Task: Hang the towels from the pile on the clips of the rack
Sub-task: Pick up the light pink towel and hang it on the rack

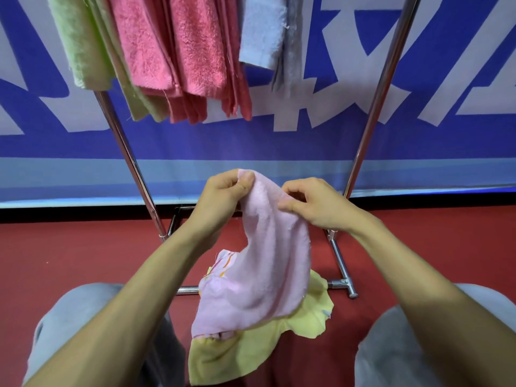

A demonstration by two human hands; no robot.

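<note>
Held pale pink towel (pixel 268 269) up, near centre, before rack (pixel 376 107).
Pinched its top edge in left hand (pixel 220 196) and right hand (pixel 318 205), fingers curled; let lower end hang over yellow towel (pixel 240 356).

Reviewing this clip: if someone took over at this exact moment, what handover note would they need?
Left hand: pinches the top edge of the pale pink towel.
Right hand: pinches the same edge, further along.
The towel's lower end drapes over the pile: a yellow towel and a striped towel on the floor.
Done: green towel, coral towels, light blue towel and grey towel hang on the rack.
Left: hang the pale pink towel, then the pile. The clips are out of view.
</note>
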